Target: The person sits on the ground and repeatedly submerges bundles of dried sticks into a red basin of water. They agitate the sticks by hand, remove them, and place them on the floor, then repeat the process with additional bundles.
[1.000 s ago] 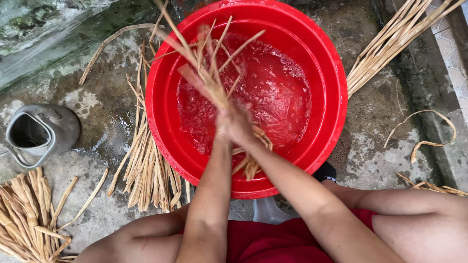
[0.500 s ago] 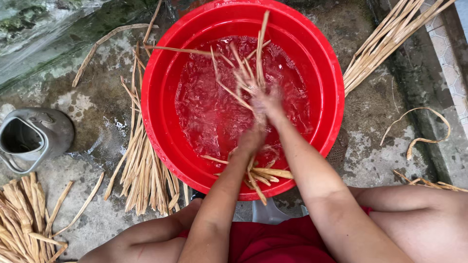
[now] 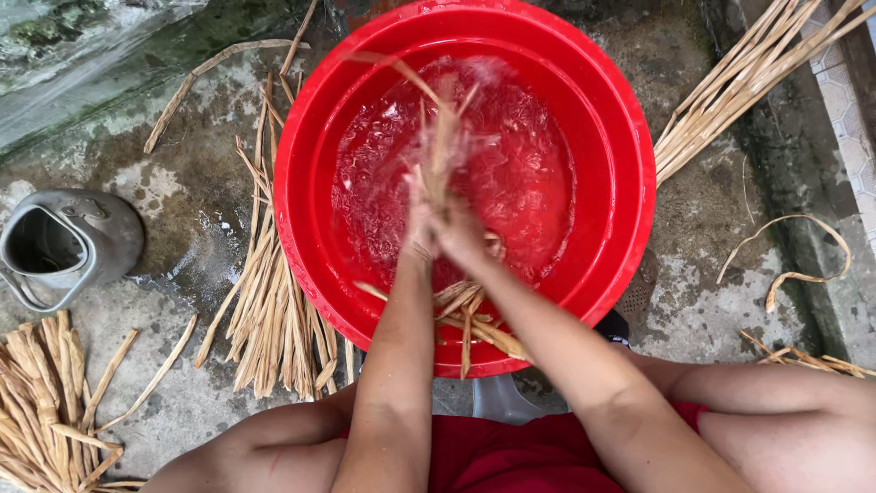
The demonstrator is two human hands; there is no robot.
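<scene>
Wet concrete: fingers (image 3: 429,215) grip reeds (image 3: 443,146) (over basin (image 3: 630,183)).

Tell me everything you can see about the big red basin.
The red basin is round, wide and looks like smooth plastic. It stands upright on wet concrete ground, holding splashing water. Both hands, the left hand and right hand, grip tan straw strips over it; more strips lie across its near rim.
</scene>
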